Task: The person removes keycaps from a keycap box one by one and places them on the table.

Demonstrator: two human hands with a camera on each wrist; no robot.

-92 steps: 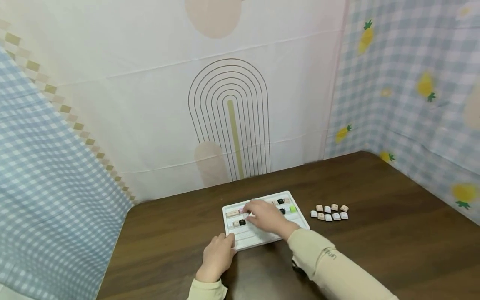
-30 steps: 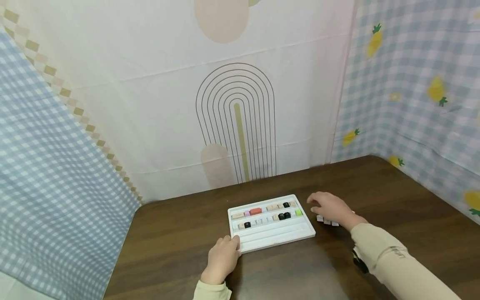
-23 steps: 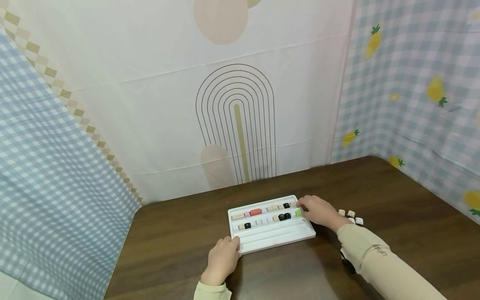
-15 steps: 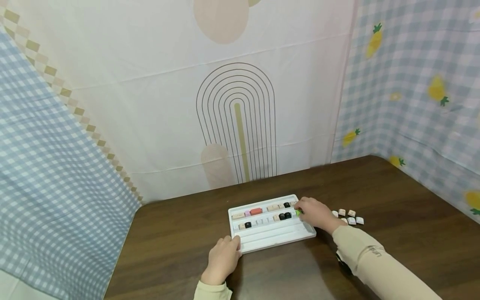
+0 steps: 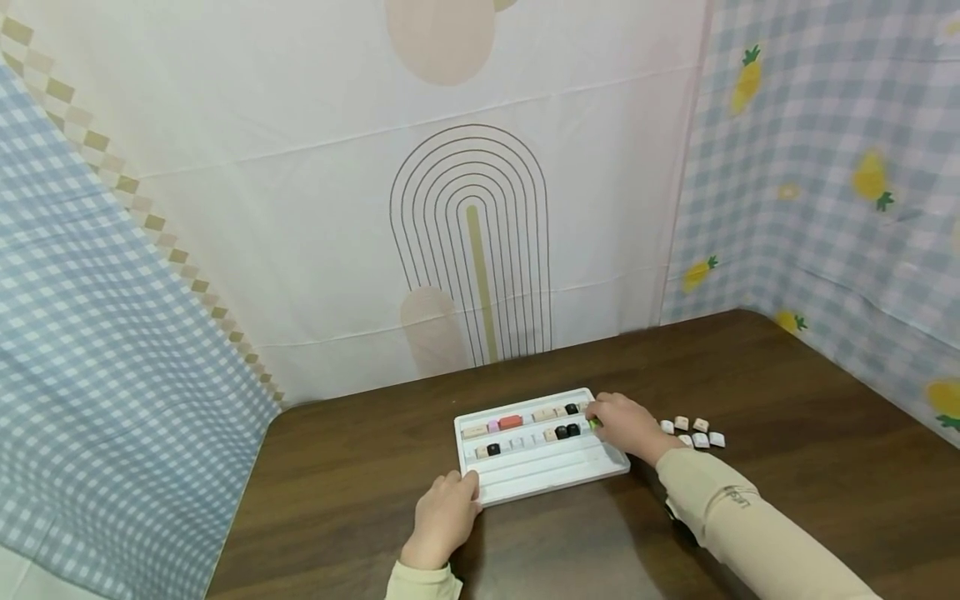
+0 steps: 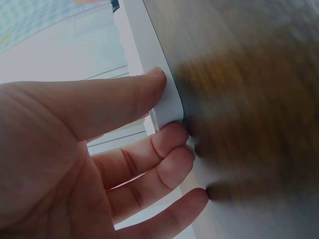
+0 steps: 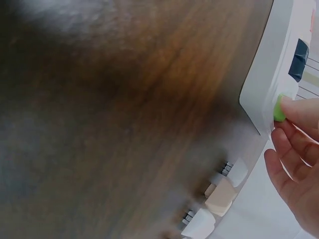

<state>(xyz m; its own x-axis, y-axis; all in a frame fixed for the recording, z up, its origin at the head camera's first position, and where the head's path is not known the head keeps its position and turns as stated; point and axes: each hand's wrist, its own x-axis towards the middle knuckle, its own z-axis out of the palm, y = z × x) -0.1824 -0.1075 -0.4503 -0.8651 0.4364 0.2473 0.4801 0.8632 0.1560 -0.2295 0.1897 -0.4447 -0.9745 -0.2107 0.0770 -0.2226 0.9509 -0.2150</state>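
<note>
A shallow white tray with long rows lies on the table. Keycaps stand in its two far rows: beige, pink, black, white, and a red one. At the near left corner, my left hand grips the tray; the left wrist view shows the thumb along its side and fingertips round the corner. My right hand is at the tray's right end. Its thumb is on a green keycap in the right wrist view, pinching it; the index finger is partly hidden. A black keycap sits nearby.
Several loose white and beige keycaps lie on the brown wooden table, right of the tray and behind the right wrist. A patterned cloth hangs behind the table; checked cloths flank it on both sides.
My right hand was over the tray's left part, moved out to the loose keycaps, then came back left to the green keycap. My left hand has stayed at the tray's corner.
</note>
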